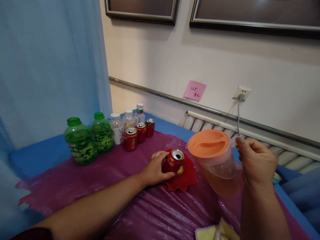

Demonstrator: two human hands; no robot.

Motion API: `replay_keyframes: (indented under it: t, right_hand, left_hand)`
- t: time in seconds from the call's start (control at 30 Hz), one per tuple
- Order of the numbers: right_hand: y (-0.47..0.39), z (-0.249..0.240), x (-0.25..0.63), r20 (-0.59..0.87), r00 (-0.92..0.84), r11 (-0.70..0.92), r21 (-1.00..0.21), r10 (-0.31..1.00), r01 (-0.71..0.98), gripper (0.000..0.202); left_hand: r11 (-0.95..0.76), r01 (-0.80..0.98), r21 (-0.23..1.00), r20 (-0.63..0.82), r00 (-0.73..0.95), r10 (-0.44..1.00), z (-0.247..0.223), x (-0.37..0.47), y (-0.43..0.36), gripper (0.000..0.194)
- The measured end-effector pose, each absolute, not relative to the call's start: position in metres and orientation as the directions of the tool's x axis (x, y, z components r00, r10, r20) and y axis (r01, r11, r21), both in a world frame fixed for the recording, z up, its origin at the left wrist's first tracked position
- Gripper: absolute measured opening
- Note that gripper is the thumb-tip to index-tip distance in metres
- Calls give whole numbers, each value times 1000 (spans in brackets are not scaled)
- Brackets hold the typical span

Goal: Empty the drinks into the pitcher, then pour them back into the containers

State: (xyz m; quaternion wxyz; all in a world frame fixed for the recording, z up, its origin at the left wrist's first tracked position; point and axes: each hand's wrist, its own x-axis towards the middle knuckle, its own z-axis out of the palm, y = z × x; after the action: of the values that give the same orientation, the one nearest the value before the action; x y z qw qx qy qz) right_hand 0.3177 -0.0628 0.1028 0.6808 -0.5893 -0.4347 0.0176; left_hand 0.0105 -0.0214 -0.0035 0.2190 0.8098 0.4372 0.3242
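My left hand (156,168) is wrapped round an opened red drink can (174,161), which stands upright over a red wavy-edged dish (188,176). To the right, a clear plastic pitcher (216,175) with an orange lid (208,143) holds amber liquid. My right hand (257,161) is closed at the handle side of this pitcher, though the handle itself is mostly hidden behind the fingers. The pitcher is slightly tilted, and its lid sits near the can with a gap between them.
Several red cans (131,140), white-capped bottles (117,130) and green bottles (80,141) stand at the back left. A purple plastic sheet (107,186) covers the blue table (50,146). A yellow cloth (206,232) lies in front. A radiator (197,120) and plugged-in cord (238,116) are behind.
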Motion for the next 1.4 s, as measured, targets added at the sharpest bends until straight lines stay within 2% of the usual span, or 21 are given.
replay_keyframes:
  t: [0.57, 1.07, 1.4]
  right_hand:
    - [-68, 105, 308, 540, 584, 196, -813, 606, 548, 54]
    - [-67, 104, 302, 569, 563, 136, -765, 599, 629, 51]
    - [-65, 101, 301, 571, 545, 177, -773, 614, 610, 54]
  left_hand:
    - [-514, 559, 651, 319, 413, 853, -7, 11, -20, 80]
    - [-514, 563, 647, 325, 406, 854, -6, 12, -23, 79]
    - [-525, 551, 649, 321, 427, 845, -3, 12, -24, 80]
